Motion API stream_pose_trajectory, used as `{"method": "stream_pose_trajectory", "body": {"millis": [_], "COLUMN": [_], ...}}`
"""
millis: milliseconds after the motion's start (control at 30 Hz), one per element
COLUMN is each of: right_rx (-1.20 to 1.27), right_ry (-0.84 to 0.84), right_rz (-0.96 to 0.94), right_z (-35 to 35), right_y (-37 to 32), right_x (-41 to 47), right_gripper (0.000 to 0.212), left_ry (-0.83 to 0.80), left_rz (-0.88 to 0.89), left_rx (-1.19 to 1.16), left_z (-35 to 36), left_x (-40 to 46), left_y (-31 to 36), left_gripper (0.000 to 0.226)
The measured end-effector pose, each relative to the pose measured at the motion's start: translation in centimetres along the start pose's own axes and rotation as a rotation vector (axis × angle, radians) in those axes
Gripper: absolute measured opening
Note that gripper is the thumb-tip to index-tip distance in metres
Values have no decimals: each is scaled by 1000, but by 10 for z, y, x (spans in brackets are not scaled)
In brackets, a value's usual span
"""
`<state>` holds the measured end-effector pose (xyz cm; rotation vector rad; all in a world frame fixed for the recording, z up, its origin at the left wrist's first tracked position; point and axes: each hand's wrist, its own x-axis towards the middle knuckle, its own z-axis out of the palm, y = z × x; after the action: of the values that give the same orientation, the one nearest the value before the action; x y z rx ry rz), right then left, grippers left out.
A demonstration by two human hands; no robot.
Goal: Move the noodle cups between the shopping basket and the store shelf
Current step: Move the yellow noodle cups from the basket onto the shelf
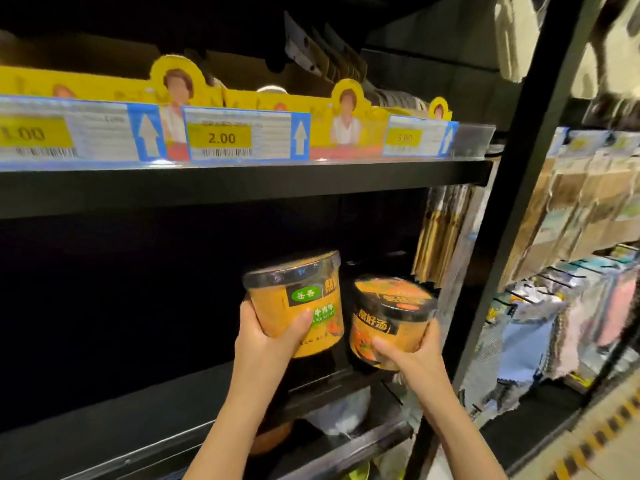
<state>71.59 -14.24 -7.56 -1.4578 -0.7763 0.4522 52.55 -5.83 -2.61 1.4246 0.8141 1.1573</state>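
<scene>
Noodle cups — two orange ones with black rims — are being held up in front of the dark shelf bay, each in its own hand. The left hand point(266, 336) is gripping the larger noodle cup point(299, 299) from below, thumb curled over its green label and fingers wrapping the far side; this cup is sitting nearly upright, just left of the other. The right hand point(412, 355) is clasping the smaller noodle cup point(388, 320) low on its side, thumb pressing across the front, and this cup is tilting so its printed lid is showing. Both cups are hovering above the lower black shelf board point(173, 407) and well below the upper shelf edge point(242, 178), where a yellow price tag point(221, 137) reading 2.00 is hanging. Whether the cups are touching each other is unclear — they are sitting very close.
</scene>
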Motion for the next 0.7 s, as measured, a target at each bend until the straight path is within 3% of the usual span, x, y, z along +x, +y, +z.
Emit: {"method": "stream_pose_trajectory", "body": {"millis": [100, 233, 467, 600, 700], "right_rx": [-30, -144, -214, -253, -260], "right_ry": [-65, -120, -253, -280, -305], "right_rz": [-15, 6, -31, -28, -22], "right_z": [2, 2, -3, -7, -9], "right_y": [5, 12, 23, 26, 27], "right_x": [24, 46, 70, 79, 85], "right_gripper": [109, 129, 102, 103, 104], "left_ry": [9, 23, -66, -39, -43], "left_rz": [41, 121, 121, 125, 118], "left_rx": [5, 30, 122, 238, 294], "left_z": [23, 59, 107, 124, 134], "left_x": [32, 64, 85, 90, 92], "left_y": [3, 1, -15, -28, -29], "left_gripper": [86, 79, 89, 103, 101]}}
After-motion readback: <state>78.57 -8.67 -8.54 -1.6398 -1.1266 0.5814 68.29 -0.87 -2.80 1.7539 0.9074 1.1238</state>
